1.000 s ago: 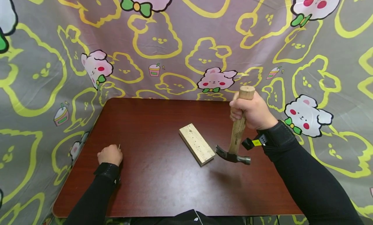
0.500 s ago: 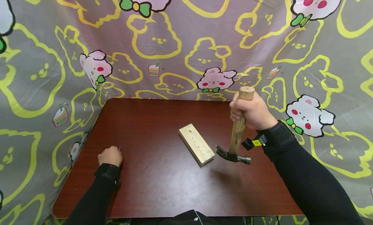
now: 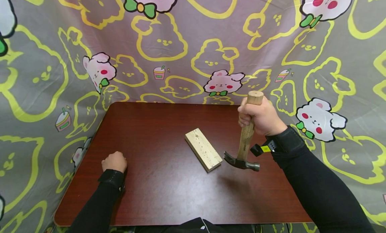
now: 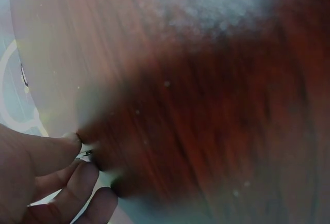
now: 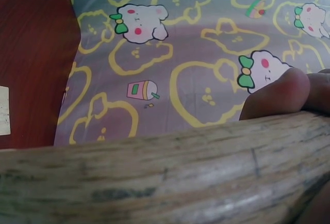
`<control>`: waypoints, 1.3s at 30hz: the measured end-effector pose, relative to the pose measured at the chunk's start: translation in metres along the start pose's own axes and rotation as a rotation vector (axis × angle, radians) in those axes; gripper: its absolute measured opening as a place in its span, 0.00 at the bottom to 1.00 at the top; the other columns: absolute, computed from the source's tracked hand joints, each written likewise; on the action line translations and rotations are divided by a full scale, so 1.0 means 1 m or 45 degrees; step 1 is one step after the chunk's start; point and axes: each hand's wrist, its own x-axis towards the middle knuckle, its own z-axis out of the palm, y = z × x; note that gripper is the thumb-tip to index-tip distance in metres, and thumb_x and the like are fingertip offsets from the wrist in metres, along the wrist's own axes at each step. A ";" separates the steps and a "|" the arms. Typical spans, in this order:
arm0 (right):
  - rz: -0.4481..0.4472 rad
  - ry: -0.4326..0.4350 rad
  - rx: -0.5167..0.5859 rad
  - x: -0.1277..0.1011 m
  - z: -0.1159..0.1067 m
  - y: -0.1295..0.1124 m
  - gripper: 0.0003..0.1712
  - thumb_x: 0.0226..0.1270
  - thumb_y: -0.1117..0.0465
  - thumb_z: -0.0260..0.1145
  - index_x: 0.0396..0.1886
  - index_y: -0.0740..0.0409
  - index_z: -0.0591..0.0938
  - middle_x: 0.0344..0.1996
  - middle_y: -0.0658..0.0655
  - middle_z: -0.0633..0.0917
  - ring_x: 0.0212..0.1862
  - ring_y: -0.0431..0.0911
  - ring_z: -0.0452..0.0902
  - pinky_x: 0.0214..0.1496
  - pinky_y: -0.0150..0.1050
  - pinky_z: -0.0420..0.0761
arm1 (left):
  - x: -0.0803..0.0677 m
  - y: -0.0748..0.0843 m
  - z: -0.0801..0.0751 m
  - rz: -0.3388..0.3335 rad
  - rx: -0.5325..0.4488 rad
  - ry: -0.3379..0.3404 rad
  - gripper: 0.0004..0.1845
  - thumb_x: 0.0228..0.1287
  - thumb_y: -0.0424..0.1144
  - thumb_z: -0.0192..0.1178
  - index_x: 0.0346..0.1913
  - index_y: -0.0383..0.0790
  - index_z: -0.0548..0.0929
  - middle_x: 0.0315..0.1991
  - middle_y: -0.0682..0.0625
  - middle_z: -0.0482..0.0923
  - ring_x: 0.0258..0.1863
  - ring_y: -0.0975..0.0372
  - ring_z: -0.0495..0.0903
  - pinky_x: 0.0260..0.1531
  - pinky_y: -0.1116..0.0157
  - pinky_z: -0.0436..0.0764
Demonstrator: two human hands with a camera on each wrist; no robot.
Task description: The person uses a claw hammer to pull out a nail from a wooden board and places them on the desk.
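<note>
1. Hammer (image 3: 245, 144): we hold this claw hammer in our right hand (image 3: 261, 116), its wooden handle nearly upright and its steel head hanging low, just above the worktop (image 3: 169, 192) on the right side.
2. Our right-hand grip is a full fist round the upper part of the handle, with the butt end poking out above the fingers; the right wrist view shows the handle (image 5: 154, 177) filling the lower part of the picture, with a fingertip (image 5: 278, 96) curled over it.
3. Just left of the hammer head lies a pale wooden block (image 3: 203, 149), flat on the worktop and angled so that its near end points to the right. The claw is close to that near end, and we cannot tell whether they touch.
4. Our left hand (image 3: 114, 161) rests on the worktop at the near left, well apart from the block, with its fingers drawn in.
5. The left wrist view shows the thumb and fingers (image 4: 51, 157) pinching a small metal piece (image 4: 86, 154), most likely a nail, right at the worktop surface. So the left grip is narrow and closed on that piece; the picture is too blurred to show more of it.
6. Both arms are in black sleeves, with a black band at each wrist.
7. Behind and beside the dark red-brown worktop hangs a grey cloth (image 3: 187, 42) printed with yellow outlines and pink cartoon animals.
</note>
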 end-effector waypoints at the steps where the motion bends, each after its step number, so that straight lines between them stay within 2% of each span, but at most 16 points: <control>1: -0.003 0.002 -0.005 0.000 0.000 0.000 0.17 0.64 0.76 0.54 0.15 0.64 0.66 0.11 0.58 0.60 0.14 0.51 0.56 0.17 0.46 0.63 | 0.000 0.000 -0.001 0.000 0.001 -0.006 0.13 0.67 0.35 0.58 0.32 0.25 0.84 0.31 0.27 0.80 0.30 0.36 0.80 0.36 0.39 0.75; 7: -0.010 0.001 -0.005 -0.002 -0.001 -0.001 0.17 0.64 0.77 0.53 0.15 0.64 0.66 0.11 0.58 0.60 0.14 0.51 0.55 0.17 0.47 0.62 | -0.005 0.012 -0.010 0.008 0.013 -0.030 0.16 0.68 0.39 0.61 0.33 0.25 0.85 0.32 0.27 0.81 0.31 0.36 0.80 0.37 0.38 0.74; 11: -0.016 0.012 0.021 -0.002 0.000 -0.003 0.17 0.63 0.77 0.52 0.15 0.64 0.66 0.11 0.58 0.60 0.14 0.51 0.55 0.17 0.47 0.61 | -0.003 0.034 -0.019 0.089 0.006 0.064 0.20 0.68 0.43 0.61 0.31 0.25 0.85 0.30 0.28 0.81 0.30 0.36 0.80 0.36 0.38 0.74; 13: -0.023 0.015 0.029 -0.003 0.001 -0.003 0.17 0.62 0.77 0.53 0.15 0.65 0.66 0.11 0.58 0.60 0.14 0.51 0.55 0.17 0.47 0.61 | -0.001 0.048 -0.021 0.184 -0.009 0.148 0.21 0.68 0.45 0.61 0.36 0.24 0.85 0.33 0.29 0.81 0.33 0.36 0.81 0.37 0.37 0.74; 17: -0.035 -0.007 0.042 -0.003 0.005 -0.003 0.16 0.63 0.76 0.53 0.15 0.64 0.66 0.11 0.57 0.60 0.14 0.50 0.54 0.17 0.47 0.60 | 0.000 0.081 -0.026 0.393 -0.144 0.206 0.25 0.70 0.47 0.59 0.54 0.25 0.81 0.49 0.29 0.78 0.47 0.37 0.78 0.46 0.39 0.75; 20: -0.039 -0.030 0.046 -0.001 0.009 -0.003 0.16 0.63 0.75 0.53 0.15 0.64 0.66 0.11 0.57 0.59 0.14 0.51 0.54 0.17 0.47 0.61 | -0.005 0.111 -0.034 0.508 -0.303 0.176 0.29 0.71 0.48 0.59 0.66 0.30 0.74 0.59 0.31 0.72 0.58 0.39 0.73 0.56 0.42 0.71; 23: -0.049 -0.041 0.045 0.002 0.012 -0.004 0.16 0.63 0.75 0.53 0.15 0.64 0.66 0.11 0.56 0.59 0.14 0.51 0.55 0.17 0.47 0.61 | -0.011 0.142 -0.042 0.650 -0.418 0.196 0.35 0.71 0.49 0.61 0.73 0.34 0.66 0.66 0.34 0.67 0.65 0.42 0.67 0.62 0.43 0.65; 28: -0.067 -0.051 0.074 0.005 0.018 -0.005 0.16 0.63 0.75 0.54 0.16 0.63 0.66 0.11 0.56 0.60 0.14 0.50 0.55 0.17 0.46 0.61 | -0.021 0.194 -0.052 0.960 -0.490 0.236 0.43 0.70 0.52 0.61 0.79 0.38 0.55 0.76 0.41 0.56 0.73 0.48 0.57 0.67 0.44 0.59; 32: -0.083 -0.079 0.121 0.008 0.024 -0.006 0.16 0.63 0.75 0.54 0.16 0.63 0.67 0.11 0.56 0.60 0.14 0.50 0.53 0.18 0.45 0.61 | -0.037 0.233 -0.058 1.167 -0.520 0.215 0.47 0.68 0.55 0.60 0.80 0.41 0.49 0.79 0.45 0.48 0.76 0.53 0.51 0.67 0.45 0.58; 35: -0.092 -0.099 0.132 0.010 0.028 -0.006 0.16 0.63 0.75 0.54 0.16 0.62 0.66 0.12 0.55 0.59 0.14 0.50 0.52 0.18 0.46 0.60 | -0.051 0.257 -0.061 1.263 -0.554 0.183 0.49 0.67 0.55 0.62 0.80 0.40 0.47 0.79 0.45 0.46 0.76 0.55 0.50 0.67 0.46 0.59; 39: -0.100 -0.111 0.114 0.013 0.034 -0.005 0.16 0.64 0.74 0.55 0.16 0.63 0.67 0.12 0.55 0.59 0.14 0.50 0.54 0.18 0.46 0.61 | -0.068 0.281 -0.063 1.326 -0.587 0.125 0.51 0.66 0.53 0.64 0.80 0.40 0.45 0.79 0.43 0.45 0.76 0.57 0.49 0.68 0.48 0.59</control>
